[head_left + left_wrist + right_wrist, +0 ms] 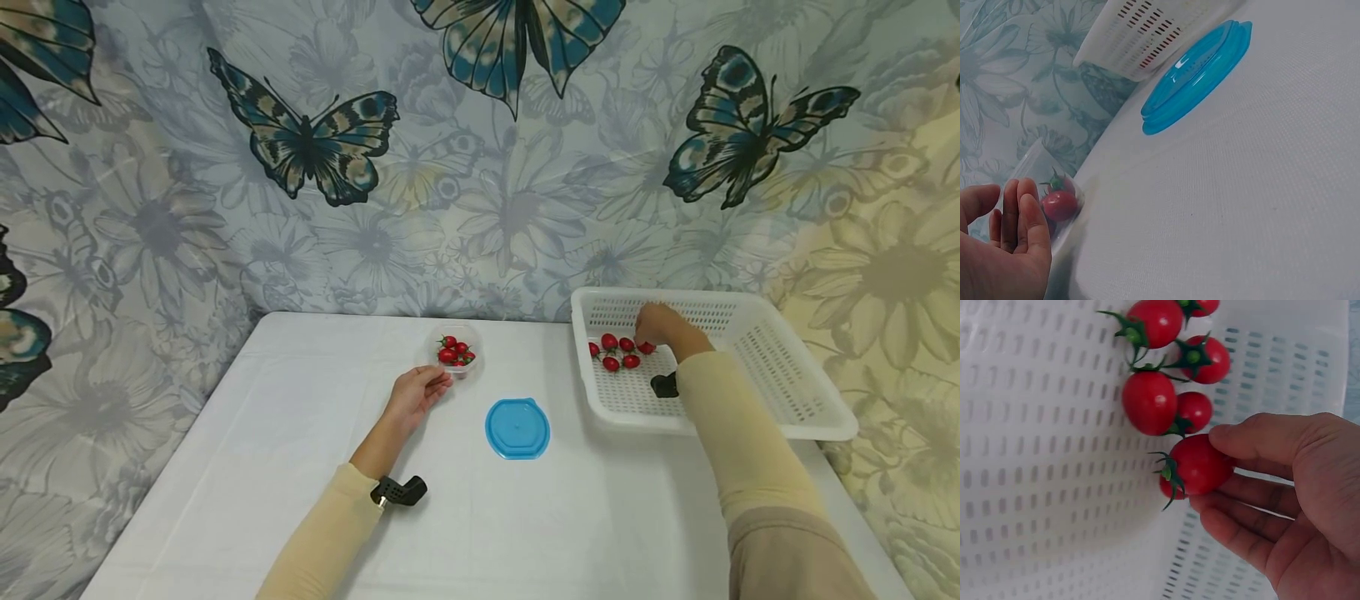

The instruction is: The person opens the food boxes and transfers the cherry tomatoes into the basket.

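Inside the white basket (780,417), my right hand (660,325) pinches a red cherry tomato (1200,464) between thumb and fingers. Its green stem end points away from the palm. Several more cherry tomatoes (1149,403) lie close beside it on the basket floor. My left hand (420,396) is at the near side of a small clear container (459,372), fingers nearly straight and thumb apart from them. Red cherry tomatoes (450,355) with green stems sit in that container. In the left wrist view, the fingers (1036,219) overlap the container's wall and partly hide the tomatoes.
A round blue lid (517,429) lies flat on the white table (450,533) between container and basket. The basket's slotted walls rise around my right hand. Behind the table hangs a butterfly-patterned cloth (517,217).
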Tool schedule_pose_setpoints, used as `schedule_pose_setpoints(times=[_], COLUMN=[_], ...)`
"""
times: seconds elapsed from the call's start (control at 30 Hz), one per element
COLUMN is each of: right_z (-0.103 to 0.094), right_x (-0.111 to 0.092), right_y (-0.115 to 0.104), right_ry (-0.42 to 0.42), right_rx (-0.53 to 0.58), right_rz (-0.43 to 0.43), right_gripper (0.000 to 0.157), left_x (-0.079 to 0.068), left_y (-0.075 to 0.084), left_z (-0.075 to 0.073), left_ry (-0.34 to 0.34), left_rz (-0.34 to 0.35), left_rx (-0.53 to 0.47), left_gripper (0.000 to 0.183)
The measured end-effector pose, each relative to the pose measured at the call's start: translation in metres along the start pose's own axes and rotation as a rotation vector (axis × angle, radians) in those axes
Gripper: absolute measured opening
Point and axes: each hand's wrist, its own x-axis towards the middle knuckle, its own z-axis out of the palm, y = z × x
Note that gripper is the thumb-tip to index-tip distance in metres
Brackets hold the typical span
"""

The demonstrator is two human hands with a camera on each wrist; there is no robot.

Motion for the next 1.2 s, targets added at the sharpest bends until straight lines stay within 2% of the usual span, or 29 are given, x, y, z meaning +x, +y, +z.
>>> schedule_pose_setpoints(times=[0.1, 0.27, 0.4, 0.73, 0.9, 1.2], right_z=[0.005, 0.011, 0.014, 0.008, 0.007, 0.000], right_x=[0.000, 0.001, 0.001, 0.000, -0.004, -0.006], right_y=[0.005, 0.009, 0.010, 0.008, 0.007, 0.000], right_ry=[-0.005, -0.016, -0.039, -0.031, -0.030, -0.020], right_rx=[-0.006, -0.003, -0.011, -0.038, -0.023, -0.023], right_rz=[0.002, 0.027, 0.059, 0.009, 0.019, -0.007], right_gripper=[0.004, 0.021, 0.026, 0.023, 0.026, 0.027], left_x=[0.001, 0.002, 0.002, 0.002, 0.001, 0.002], left_y=[0.000, 0.000, 0.001, 0.000, -0.001, -0.001], left_z=[0.000, 0.001, 0.001, 0.001, 0.001, 0.002], left_ry=[0.002, 0.004, -0.004, 0.001, 0.000, 0.000], left_rz=[-0.002, -0.010, -0.010, -0.007, -0.010, -0.018], left_rx=[0.002, 0.004, 0.009, -0.001, -0.005, -0.005], left_gripper=[0.015, 0.016, 0.019, 0.022, 0.023, 0.014])
